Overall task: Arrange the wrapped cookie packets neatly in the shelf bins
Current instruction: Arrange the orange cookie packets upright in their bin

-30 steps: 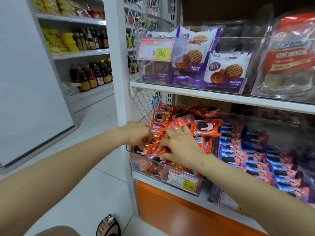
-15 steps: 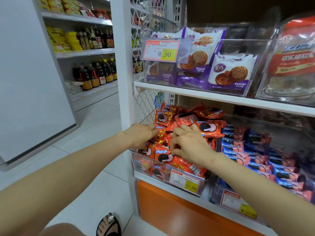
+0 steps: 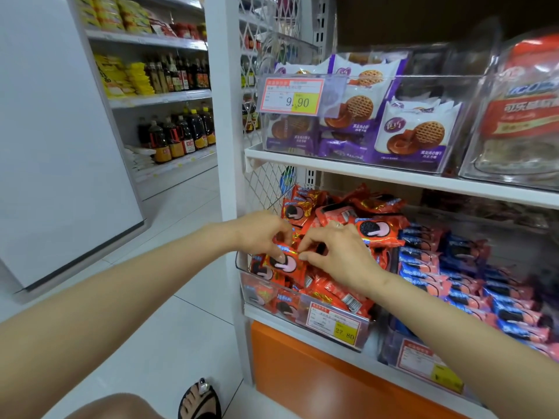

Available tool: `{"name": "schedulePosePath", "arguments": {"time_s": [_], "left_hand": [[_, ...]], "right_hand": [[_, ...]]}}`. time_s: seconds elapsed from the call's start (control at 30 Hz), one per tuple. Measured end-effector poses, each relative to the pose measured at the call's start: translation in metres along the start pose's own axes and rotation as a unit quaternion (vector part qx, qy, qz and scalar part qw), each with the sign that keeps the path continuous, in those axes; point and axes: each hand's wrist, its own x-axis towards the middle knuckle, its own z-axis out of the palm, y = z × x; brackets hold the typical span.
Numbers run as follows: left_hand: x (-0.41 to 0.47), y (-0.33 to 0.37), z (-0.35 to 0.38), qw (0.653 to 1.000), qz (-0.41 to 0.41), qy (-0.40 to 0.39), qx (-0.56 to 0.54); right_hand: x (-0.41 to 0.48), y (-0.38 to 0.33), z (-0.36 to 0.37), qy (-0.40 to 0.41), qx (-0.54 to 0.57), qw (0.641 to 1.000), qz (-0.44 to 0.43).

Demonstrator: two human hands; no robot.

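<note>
Both hands pinched 1 shiny orange-red foil cookie packet (image 3: 284, 263), the left hand (image 3: 260, 234) curled round its left end and the right hand (image 3: 338, 255) round its right. The packet sat atop the heap in the clear plastic bin (image 3: 263, 294) (its price label (image 3: 335, 323) read 27.80), just beside the blue wrapped packets (image 3: 423, 264).

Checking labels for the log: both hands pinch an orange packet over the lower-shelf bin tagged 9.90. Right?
Wrong tag. The head view shows the left hand and right hand pinching the orange packet over the lower-shelf bin with the 27.80 tag; the 9.90 tag hangs on the upper bin of purple packets.
</note>
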Motion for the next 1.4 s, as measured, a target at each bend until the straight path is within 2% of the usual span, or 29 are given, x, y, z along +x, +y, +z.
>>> {"name": "schedulePosePath", "arguments": {"time_s": [0.17,0.3,0.4,0.53,0.73,0.83,0.93,1.03,1.17,1.3,1.4], "left_hand": [[-0.003,-0.017,0.010,0.988,-0.009,-0.088,0.127],[-0.001,-0.017,0.021,0.972,0.013,-0.097,0.215],[0.002,-0.015,0.017,0.971,0.002,-0.123,0.203],[0.004,-0.013,0.010,0.983,-0.003,-0.135,0.128],[0.000,-0.010,0.021,0.978,0.040,-0.085,0.185],[0.000,-0.008,0.018,0.976,0.045,-0.091,0.194],[0.002,0.000,0.005,0.988,0.005,-0.083,0.131],[0.005,0.013,-0.007,0.998,-0.005,0.054,0.014],[0.009,0.038,-0.003,0.972,-0.030,0.195,-0.129],[0.021,0.055,0.011,0.921,-0.067,0.218,-0.316],[0.024,0.064,0.020,0.894,-0.078,0.188,-0.399]], "right_hand": [[0.000,0.011,-0.016,0.059,0.037,0.997,-0.022],[-0.005,0.018,-0.024,0.077,0.048,0.995,-0.039],[-0.008,0.022,-0.032,0.098,0.024,0.993,-0.060],[-0.013,0.029,-0.047,0.116,0.007,0.992,-0.052],[-0.021,0.050,-0.064,0.136,0.013,0.991,0.002],[-0.026,0.063,-0.070,0.151,-0.001,0.988,0.028],[-0.028,0.073,-0.073,0.119,-0.043,0.991,0.037],[-0.031,0.076,-0.074,0.075,-0.111,0.988,0.076],[-0.031,0.073,-0.075,0.042,-0.130,0.981,0.140],[-0.028,0.071,-0.077,-0.015,-0.135,0.977,0.163],[-0.029,0.073,-0.075,0.006,-0.143,0.980,0.138]]}}
